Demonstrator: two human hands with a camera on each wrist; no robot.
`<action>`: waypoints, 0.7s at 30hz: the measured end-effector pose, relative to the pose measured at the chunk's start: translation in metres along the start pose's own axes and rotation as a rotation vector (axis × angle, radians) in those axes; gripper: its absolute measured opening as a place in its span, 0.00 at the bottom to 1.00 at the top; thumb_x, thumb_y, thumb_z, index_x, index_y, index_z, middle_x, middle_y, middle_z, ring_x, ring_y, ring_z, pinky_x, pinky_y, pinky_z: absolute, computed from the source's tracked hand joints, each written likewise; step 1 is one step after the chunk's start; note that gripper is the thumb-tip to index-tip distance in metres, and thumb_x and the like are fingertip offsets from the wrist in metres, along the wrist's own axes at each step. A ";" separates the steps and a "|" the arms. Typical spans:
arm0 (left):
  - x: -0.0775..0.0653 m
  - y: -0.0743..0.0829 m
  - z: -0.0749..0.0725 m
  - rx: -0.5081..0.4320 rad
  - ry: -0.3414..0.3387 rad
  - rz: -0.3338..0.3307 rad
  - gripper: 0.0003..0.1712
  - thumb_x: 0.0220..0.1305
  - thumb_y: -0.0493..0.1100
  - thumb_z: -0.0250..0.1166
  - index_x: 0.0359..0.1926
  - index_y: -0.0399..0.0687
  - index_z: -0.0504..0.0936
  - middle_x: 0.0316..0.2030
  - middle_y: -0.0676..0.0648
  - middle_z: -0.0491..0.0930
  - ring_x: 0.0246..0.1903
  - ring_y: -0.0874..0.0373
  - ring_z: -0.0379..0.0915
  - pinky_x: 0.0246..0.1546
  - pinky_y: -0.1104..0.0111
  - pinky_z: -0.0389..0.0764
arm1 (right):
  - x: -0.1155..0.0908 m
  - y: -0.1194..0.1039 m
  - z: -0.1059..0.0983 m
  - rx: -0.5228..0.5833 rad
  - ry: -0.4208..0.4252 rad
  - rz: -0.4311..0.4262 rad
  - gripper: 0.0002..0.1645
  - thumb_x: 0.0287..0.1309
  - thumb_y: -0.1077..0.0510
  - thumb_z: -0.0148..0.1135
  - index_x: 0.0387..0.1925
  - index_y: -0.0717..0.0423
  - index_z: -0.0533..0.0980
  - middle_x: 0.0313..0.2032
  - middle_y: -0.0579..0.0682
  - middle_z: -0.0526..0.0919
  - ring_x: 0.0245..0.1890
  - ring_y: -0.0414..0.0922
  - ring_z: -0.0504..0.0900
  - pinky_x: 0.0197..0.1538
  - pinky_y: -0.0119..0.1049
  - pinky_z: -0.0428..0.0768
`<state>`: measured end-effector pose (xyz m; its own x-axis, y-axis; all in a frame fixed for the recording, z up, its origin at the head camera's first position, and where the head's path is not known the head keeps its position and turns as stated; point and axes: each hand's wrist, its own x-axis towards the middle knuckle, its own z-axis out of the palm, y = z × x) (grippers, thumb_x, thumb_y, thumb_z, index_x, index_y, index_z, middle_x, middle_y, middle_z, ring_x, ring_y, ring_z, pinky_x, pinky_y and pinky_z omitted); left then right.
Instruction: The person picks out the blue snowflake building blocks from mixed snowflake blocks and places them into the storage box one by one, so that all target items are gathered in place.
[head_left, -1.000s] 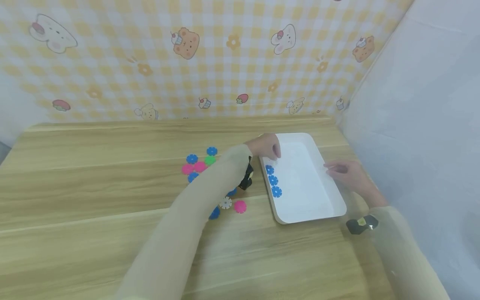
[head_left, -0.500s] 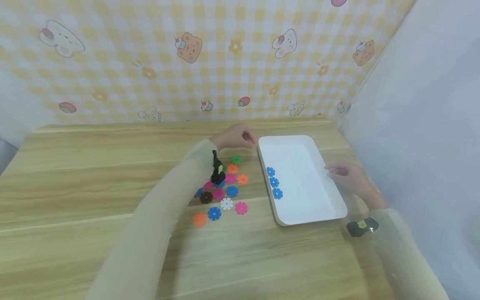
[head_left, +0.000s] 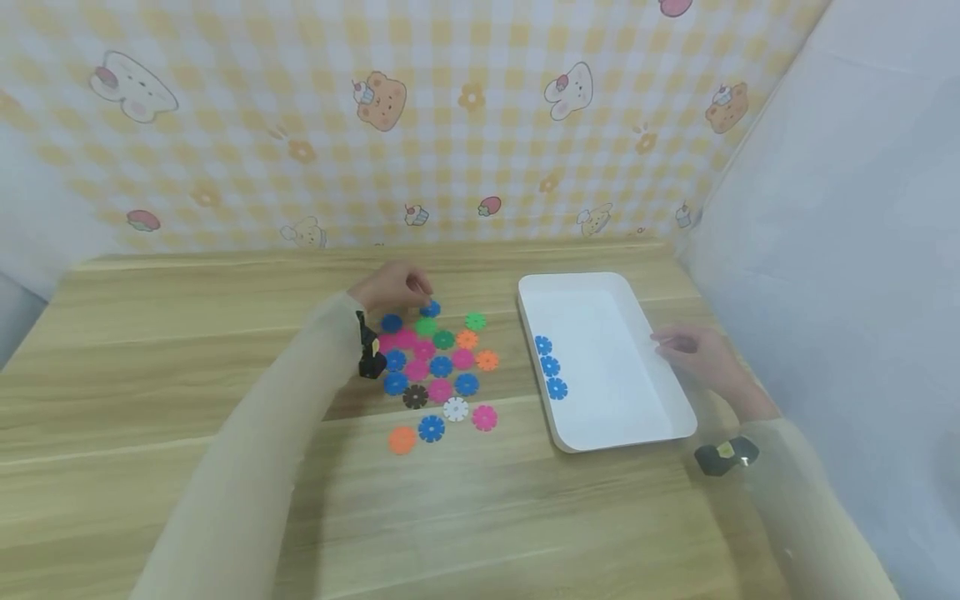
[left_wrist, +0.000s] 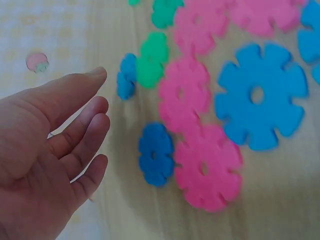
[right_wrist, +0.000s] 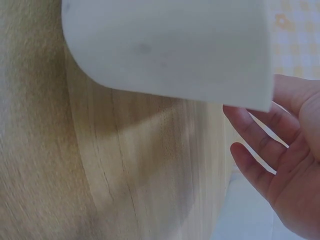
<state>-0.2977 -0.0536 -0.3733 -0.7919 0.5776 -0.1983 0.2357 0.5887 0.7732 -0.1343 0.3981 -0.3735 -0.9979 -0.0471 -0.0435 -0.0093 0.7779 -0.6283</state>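
Note:
My left hand [head_left: 394, 286] hovers over the far edge of a spread of flower-shaped plastic discs, its fingertips right by a blue disc [head_left: 431, 309]. The left wrist view shows that hand [left_wrist: 60, 125] with loosely bent fingers and nothing between them. On the right, my right hand [head_left: 701, 357] pinches the side wall of a white rectangular tray [head_left: 615, 375]. In the right wrist view its fingers [right_wrist: 252, 132] lie on the outside of the wall, and the thumb is partly hidden behind it. Three blue discs [head_left: 551, 366] lie in a row along the tray's left side.
Several pink, blue, green and orange discs lie on the wooden table [head_left: 187, 417], with a white disc [head_left: 455, 408] and a dark brown disc [head_left: 415, 396] among them. A checked cloth [head_left: 465, 125] covers the wall behind. A pale sheet [head_left: 847, 250] hangs at the right.
My left hand has moved left from over the tray's far left corner to the far edge of the discs, uncovering many of them. The right hand stays at the tray's wall.

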 end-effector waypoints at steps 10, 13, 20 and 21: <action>-0.001 -0.014 0.002 -0.007 -0.022 -0.046 0.17 0.54 0.34 0.65 0.45 0.34 0.76 0.40 0.40 0.75 0.40 0.50 0.70 0.42 0.62 0.74 | 0.000 0.000 0.001 0.005 -0.008 0.003 0.20 0.61 0.56 0.56 0.51 0.66 0.73 0.41 0.65 0.80 0.45 0.62 0.76 0.49 0.56 0.71; 0.002 -0.015 0.004 -0.048 -0.029 -0.066 0.18 0.52 0.33 0.66 0.46 0.35 0.76 0.39 0.41 0.73 0.39 0.50 0.69 0.40 0.63 0.74 | 0.000 -0.001 0.000 0.007 -0.008 -0.008 0.20 0.62 0.57 0.55 0.51 0.66 0.72 0.41 0.65 0.80 0.45 0.62 0.76 0.49 0.56 0.71; 0.004 -0.012 0.005 -0.050 -0.038 -0.077 0.19 0.52 0.32 0.66 0.46 0.34 0.74 0.39 0.41 0.72 0.39 0.51 0.67 0.40 0.63 0.73 | 0.001 -0.001 0.000 -0.001 -0.006 -0.003 0.20 0.61 0.56 0.56 0.51 0.66 0.73 0.41 0.65 0.80 0.45 0.62 0.76 0.49 0.56 0.71; 0.004 -0.011 0.005 -0.055 -0.039 -0.083 0.19 0.52 0.32 0.66 0.46 0.34 0.74 0.39 0.41 0.71 0.39 0.51 0.67 0.40 0.63 0.73 | 0.001 0.000 0.000 -0.001 -0.006 0.002 0.20 0.61 0.56 0.55 0.51 0.66 0.73 0.41 0.65 0.80 0.45 0.62 0.76 0.49 0.56 0.71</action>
<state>-0.3011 -0.0552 -0.3858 -0.7848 0.5501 -0.2855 0.1380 0.6041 0.7848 -0.1351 0.3978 -0.3734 -0.9976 -0.0492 -0.0496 -0.0072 0.7785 -0.6276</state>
